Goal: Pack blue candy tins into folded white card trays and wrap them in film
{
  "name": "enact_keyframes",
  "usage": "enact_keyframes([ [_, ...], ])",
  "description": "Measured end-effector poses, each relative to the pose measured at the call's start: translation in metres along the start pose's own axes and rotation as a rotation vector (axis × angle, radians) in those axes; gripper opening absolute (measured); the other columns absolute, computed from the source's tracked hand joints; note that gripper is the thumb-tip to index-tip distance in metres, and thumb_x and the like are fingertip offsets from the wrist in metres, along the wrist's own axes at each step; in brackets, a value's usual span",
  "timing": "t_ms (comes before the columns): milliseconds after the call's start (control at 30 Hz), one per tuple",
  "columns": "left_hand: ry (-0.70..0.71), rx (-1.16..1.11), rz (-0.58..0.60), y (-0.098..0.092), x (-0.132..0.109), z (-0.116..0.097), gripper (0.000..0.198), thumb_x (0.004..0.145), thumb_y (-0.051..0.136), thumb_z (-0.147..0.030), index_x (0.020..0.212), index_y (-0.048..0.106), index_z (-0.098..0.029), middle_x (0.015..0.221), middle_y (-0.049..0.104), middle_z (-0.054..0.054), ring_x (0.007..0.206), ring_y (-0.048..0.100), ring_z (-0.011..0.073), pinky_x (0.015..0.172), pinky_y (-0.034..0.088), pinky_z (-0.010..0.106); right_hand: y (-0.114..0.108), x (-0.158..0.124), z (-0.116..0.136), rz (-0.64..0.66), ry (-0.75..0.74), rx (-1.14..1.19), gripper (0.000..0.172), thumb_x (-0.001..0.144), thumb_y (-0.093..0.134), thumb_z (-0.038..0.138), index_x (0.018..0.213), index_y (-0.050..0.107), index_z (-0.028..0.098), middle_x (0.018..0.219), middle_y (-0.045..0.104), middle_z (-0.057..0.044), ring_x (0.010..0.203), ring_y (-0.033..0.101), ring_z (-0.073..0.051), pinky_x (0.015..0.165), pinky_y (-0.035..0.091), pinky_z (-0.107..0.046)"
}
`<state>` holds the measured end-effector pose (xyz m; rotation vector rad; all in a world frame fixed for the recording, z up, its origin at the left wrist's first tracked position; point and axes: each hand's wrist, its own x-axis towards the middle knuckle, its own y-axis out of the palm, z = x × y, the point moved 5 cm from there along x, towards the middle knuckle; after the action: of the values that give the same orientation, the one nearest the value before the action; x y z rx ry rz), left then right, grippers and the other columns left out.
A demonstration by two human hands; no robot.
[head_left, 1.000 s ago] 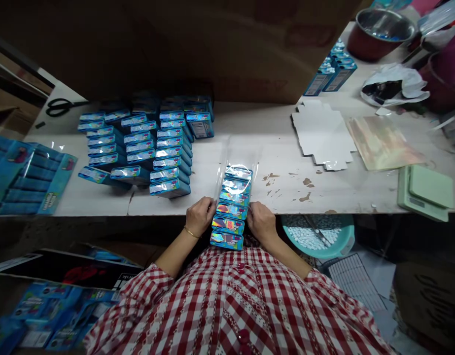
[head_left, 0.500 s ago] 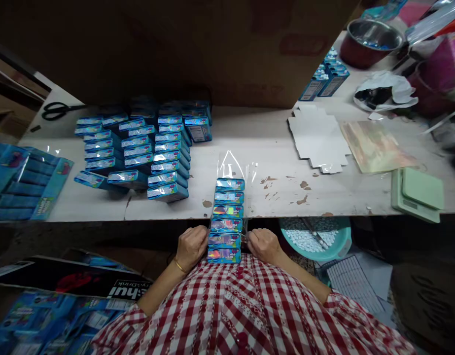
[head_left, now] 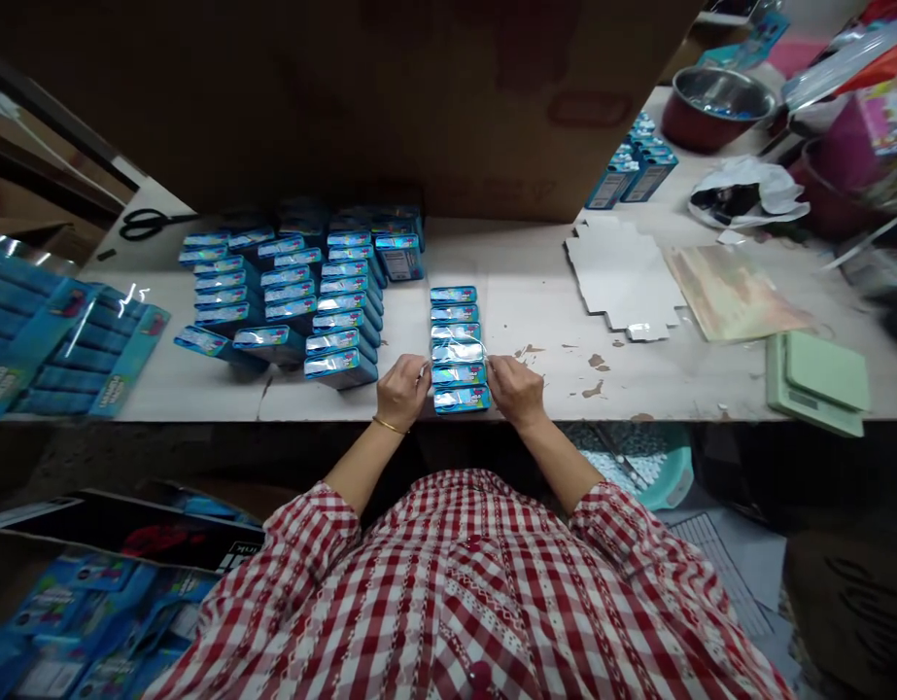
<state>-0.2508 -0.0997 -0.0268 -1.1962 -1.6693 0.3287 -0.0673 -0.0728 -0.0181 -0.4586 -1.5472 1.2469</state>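
A single-file row of several small blue boxes (head_left: 460,374) lies on the table near its front edge, in a clear plastic bag whose film shows mostly as glare. At the row's left side, my left hand (head_left: 402,391) is closed, fingertips pinching the film's edge. My right hand (head_left: 517,391) mirrors it on the right, also closed in a pinch at the film. Left of my hands, more blue boxes (head_left: 340,367) stand in packed columns.
Clear-wrapped blue packs (head_left: 127,365) lie at far left near black scissors (head_left: 146,225). A large cardboard box (head_left: 390,107) blocks the back. To the right are a flat white card (head_left: 623,277), a pale green scale (head_left: 819,379) and a red-sided metal bowl (head_left: 717,107).
Both hands and the row of blue boxes have moved forward, from against the checked shirt onto the table. The bag's peaked end no longer shows beyond the row. The view has shifted slightly.
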Motion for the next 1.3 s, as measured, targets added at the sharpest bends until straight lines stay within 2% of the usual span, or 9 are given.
enact_keyframes([
  [200, -0.079, -0.105, 0.132, -0.003, 0.01, 0.002, 0.015, 0.085, 0.045, -0.021, 0.087, 0.06, -0.018, 0.084, 0.064, 0.004, 0.071, 0.058, 0.0119, 0.067, 0.045, 0.023, -0.009, 0.007, 0.002, 0.072, -0.01, 0.016, 0.03, 0.093, 0.035, 0.027, 0.102, 0.062, 0.019, 0.081, 0.065, -0.003, 0.067, 0.054, -0.011, 0.055, 0.026, -0.026],
  [333, -0.015, 0.042, 0.242, -0.007, 0.022, -0.005, 0.018, 0.079, 0.048, -0.016, 0.09, 0.062, -0.017, 0.095, 0.063, 0.006, 0.078, 0.057, 0.0158, 0.07, 0.044, 0.027, -0.009, 0.013, 0.0, 0.109, -0.097, -0.002, 0.03, 0.092, 0.033, 0.018, 0.099, 0.063, 0.018, 0.084, 0.066, -0.004, 0.067, 0.054, -0.011, 0.056, 0.026, -0.027],
  [533, 0.183, 0.141, 0.32, -0.015, 0.008, -0.054, 0.029, 0.08, 0.047, -0.018, 0.106, 0.06, -0.02, 0.109, 0.06, 0.008, 0.1, 0.053, 0.0223, 0.083, 0.039, 0.036, -0.015, 0.02, -0.003, 0.168, -0.133, -0.01, 0.026, 0.09, 0.039, 0.022, 0.086, 0.063, 0.017, 0.076, 0.065, -0.003, 0.062, 0.053, -0.012, 0.053, 0.024, -0.026],
  [700, 0.127, 0.154, 0.346, -0.01, -0.006, -0.075, 0.028, 0.087, 0.044, -0.028, 0.11, 0.059, -0.02, 0.115, 0.06, 0.009, 0.102, 0.054, 0.0235, 0.084, 0.038, 0.04, -0.026, 0.012, 0.002, 0.037, -0.269, 0.028, 0.026, 0.09, 0.038, 0.021, 0.079, 0.061, 0.018, 0.072, 0.064, -0.004, 0.065, 0.054, -0.013, 0.058, 0.031, -0.025],
  [833, 0.017, -0.11, 0.204, -0.014, -0.019, -0.057, 0.024, 0.086, 0.045, -0.023, 0.105, 0.06, -0.021, 0.11, 0.062, 0.008, 0.104, 0.055, 0.0202, 0.086, 0.044, 0.037, -0.026, -0.009, -0.008, -0.086, -0.318, 0.135, 0.019, 0.089, 0.041, 0.02, 0.085, 0.06, 0.019, 0.079, 0.066, -0.005, 0.07, 0.057, -0.013, 0.066, 0.039, -0.025],
  [933, -0.2, -0.313, 0.048, -0.012, -0.033, -0.025, 0.03, 0.081, 0.048, -0.018, 0.11, 0.056, -0.019, 0.108, 0.059, 0.008, 0.096, 0.057, 0.0166, 0.075, 0.05, 0.029, -0.02, -0.024, -0.019, -0.147, -0.184, 0.249, 0.016, 0.088, 0.044, 0.024, 0.095, 0.058, 0.018, 0.087, 0.066, -0.006, 0.075, 0.059, -0.014, 0.07, 0.043, -0.025],
  [1100, -0.313, -0.365, 0.249, 0.018, -0.041, -0.006, 0.038, 0.078, 0.051, -0.019, 0.116, 0.05, -0.018, 0.107, 0.059, 0.008, 0.079, 0.06, 0.0127, 0.066, 0.048, 0.024, -0.002, -0.03, -0.019, -0.031, 0.039, 0.307, 0.022, 0.087, 0.044, 0.03, 0.1, 0.056, 0.016, 0.085, 0.064, -0.006, 0.069, 0.058, -0.014, 0.062, 0.043, -0.024],
  [1233, -0.371, -0.171, 0.171, 0.019, -0.033, -0.007, 0.018, 0.085, 0.046, -0.027, 0.095, 0.057, -0.016, 0.094, 0.063, 0.006, 0.066, 0.057, 0.0117, 0.068, 0.045, 0.026, -0.009, -0.039, -0.014, -0.018, 0.139, 0.186, 0.025, 0.089, 0.037, 0.021, 0.093, 0.06, 0.016, 0.078, 0.063, -0.007, 0.072, 0.058, -0.016, 0.066, 0.042, -0.027],
  [1300, -0.351, -0.131, 0.144, 0.017, -0.03, -0.009, 0.018, 0.086, 0.045, -0.028, 0.092, 0.057, -0.017, 0.092, 0.063, 0.005, 0.064, 0.056, 0.011, 0.066, 0.043, 0.025, -0.018, -0.054, -0.003, -0.043, 0.087, 0.217, 0.026, 0.088, 0.037, 0.02, 0.096, 0.062, 0.017, 0.081, 0.065, -0.008, 0.076, 0.059, -0.017, 0.072, 0.044, -0.029],
])
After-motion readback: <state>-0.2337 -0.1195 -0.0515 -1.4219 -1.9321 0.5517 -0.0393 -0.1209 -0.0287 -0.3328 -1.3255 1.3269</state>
